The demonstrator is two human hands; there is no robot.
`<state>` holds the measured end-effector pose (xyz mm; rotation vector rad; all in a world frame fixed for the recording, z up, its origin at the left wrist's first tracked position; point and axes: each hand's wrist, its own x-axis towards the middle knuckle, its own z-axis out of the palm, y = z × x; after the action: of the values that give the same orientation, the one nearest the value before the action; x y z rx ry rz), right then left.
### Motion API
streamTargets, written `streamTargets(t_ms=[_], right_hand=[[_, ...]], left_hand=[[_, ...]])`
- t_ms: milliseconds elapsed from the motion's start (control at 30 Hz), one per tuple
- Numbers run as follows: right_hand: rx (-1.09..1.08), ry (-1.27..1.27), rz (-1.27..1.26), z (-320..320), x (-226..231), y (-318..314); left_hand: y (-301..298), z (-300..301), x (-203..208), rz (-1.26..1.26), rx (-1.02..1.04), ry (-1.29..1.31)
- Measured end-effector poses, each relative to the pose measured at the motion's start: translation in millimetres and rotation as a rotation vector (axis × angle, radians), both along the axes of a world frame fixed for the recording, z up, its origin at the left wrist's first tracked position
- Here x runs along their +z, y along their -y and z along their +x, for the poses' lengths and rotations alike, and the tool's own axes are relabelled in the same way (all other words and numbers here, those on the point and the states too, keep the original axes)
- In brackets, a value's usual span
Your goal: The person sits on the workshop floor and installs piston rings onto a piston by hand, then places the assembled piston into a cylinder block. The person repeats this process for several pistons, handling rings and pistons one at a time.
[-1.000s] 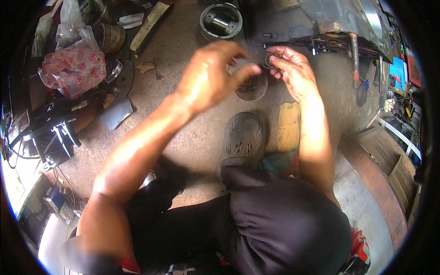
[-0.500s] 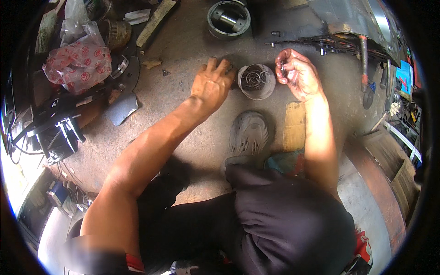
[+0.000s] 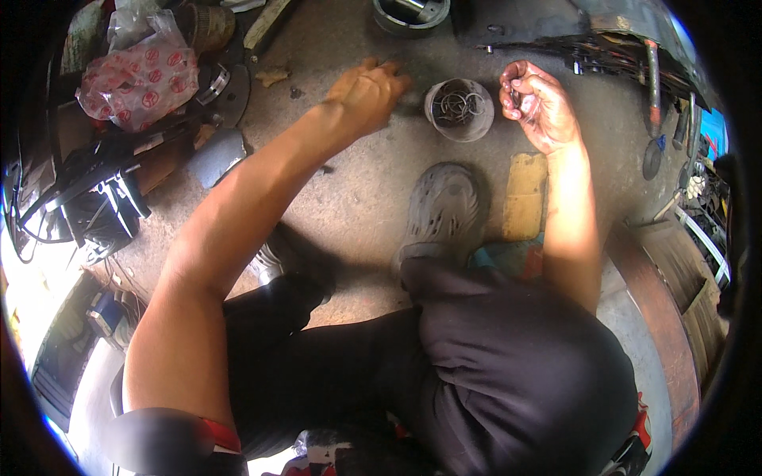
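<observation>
While the person crouches over a stained floor [image 3: 349,190], a round pale tub [image 3: 460,133] stands near the top of the view, just past twelve o'clock, with thin metal rings [image 3: 457,105] lying in a loose tangle inside it. Taking the tub as the centre of the dial, the right hand [image 3: 543,111] is just beside it at three o'clock, palm turned partly toward the tub, its fingers bent and its thumb pinching a small dark piece [image 3: 516,98] too small to identify. The left hand [image 3: 367,95] is at nine o'clock, apart from the tub, back upward and fingers curled down; I cannot tell whether they grasp anything, because the knuckles hide the tips. At eleven o'clock sits a round metal part [image 3: 382,17] with a shiny bar across its hollow, cut off by the upper edge. A dark, greasy metal assembly [image 3: 520,22] spreads at one o'clock. Toward six o'clock is a dark perforated shoe [image 3: 444,198], with a yellowish block [image 3: 525,198] at five. Farther off, at nine, a clear plastic bag [image 3: 141,83] with red printing lies crumpled.
</observation>
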<state>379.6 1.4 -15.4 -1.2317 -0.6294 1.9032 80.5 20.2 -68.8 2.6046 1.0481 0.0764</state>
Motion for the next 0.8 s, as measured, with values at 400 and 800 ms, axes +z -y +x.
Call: streamTargets(t_ms=[400, 800], right_hand=[[-0.026, 0.040, -0.020, -1, 2, 1], [-0.064, 0.147, -0.074, -8, 7, 1]], left_hand=[[-12, -17, 4, -0.342, 0.137, -0.011], [-44, 14, 104, -0.788, 0.206, 0.416]])
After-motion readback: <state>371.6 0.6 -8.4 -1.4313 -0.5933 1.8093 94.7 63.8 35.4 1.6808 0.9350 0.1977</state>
